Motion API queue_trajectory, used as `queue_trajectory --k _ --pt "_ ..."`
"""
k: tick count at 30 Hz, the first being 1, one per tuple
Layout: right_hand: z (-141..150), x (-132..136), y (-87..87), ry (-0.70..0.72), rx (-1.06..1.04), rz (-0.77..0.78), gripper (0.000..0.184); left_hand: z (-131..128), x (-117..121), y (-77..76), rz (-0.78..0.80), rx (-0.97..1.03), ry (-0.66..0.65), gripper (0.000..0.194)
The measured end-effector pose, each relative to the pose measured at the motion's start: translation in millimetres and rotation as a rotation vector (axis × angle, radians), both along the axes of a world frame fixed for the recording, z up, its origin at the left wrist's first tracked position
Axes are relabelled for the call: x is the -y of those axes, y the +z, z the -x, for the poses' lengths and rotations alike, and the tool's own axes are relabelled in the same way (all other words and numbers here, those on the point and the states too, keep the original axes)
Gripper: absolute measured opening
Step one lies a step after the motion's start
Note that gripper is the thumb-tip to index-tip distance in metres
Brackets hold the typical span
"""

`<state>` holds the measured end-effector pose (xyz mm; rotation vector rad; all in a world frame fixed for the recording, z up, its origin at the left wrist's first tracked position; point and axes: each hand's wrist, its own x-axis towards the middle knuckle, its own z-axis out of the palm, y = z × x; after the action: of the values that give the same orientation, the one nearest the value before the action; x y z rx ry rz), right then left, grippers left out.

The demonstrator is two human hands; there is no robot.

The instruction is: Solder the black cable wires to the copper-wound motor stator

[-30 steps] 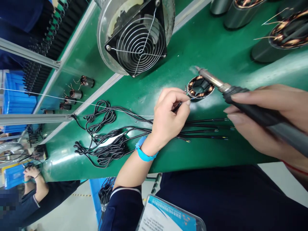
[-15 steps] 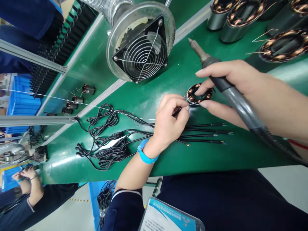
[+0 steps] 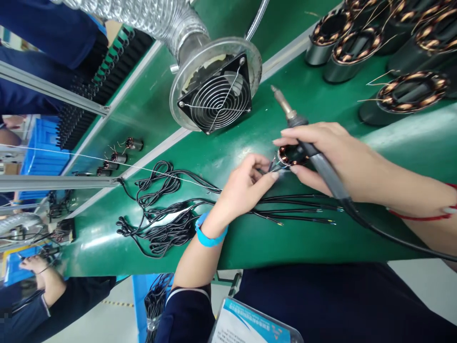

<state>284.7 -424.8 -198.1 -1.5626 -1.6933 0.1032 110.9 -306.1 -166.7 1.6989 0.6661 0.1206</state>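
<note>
My right hand (image 3: 332,155) is wrapped round a soldering iron (image 3: 323,171), whose metal tip points up and away to the left. Its thumb and fingers also reach to a small stator (image 3: 283,155) with copper windings, largely hidden behind them. Close on the stator's left side, my left hand (image 3: 246,183) pinches the end of a black cable (image 3: 273,168) between thumb and fingers. Thin leads lie between the cable end and the stator's rim. A thin pale wire (image 3: 160,170) runs from the far left toward my left hand; its end is hidden.
Black cables (image 3: 171,228) lie coiled on the green bench (image 3: 107,252). A round fume extractor (image 3: 219,102) hangs beyond my hands. Several wound stators (image 3: 352,55) stand at the upper right. A co-worker's hand (image 3: 37,263) shows at the lower left.
My right hand, with the soldering iron, has come slightly left and down, covering more of the stator. My left hand's fingers have loosened a little round the cable. The view has shifted too.
</note>
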Motion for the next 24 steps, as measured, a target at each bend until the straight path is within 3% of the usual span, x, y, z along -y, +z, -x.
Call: queue_trajectory --k 2,7,10,17,24 --pt "0 -4 -3.5 0.040 0.015 0.022 0.054 0 -6 6.5 0.130 -0.037 -0.027 0.024" --pt "2 -5 -6.9 0.041 0.004 0.037 0.052 -5 -14 16.0 0.285 -0.004 0.214 0.025" --pt "3 1 -6.3 0.042 -0.018 0.012 0.055 -10 -13 17.8 0.347 -0.044 0.269 0.030" --pt "8 5 0.2 0.006 0.013 -0.082 0.047 -21 -8 20.3 0.350 -0.078 0.220 0.035" --pt "10 4 -0.1 -0.024 0.023 -0.089 0.042 -13 -14 24.3 0.321 -0.118 0.205 0.021"
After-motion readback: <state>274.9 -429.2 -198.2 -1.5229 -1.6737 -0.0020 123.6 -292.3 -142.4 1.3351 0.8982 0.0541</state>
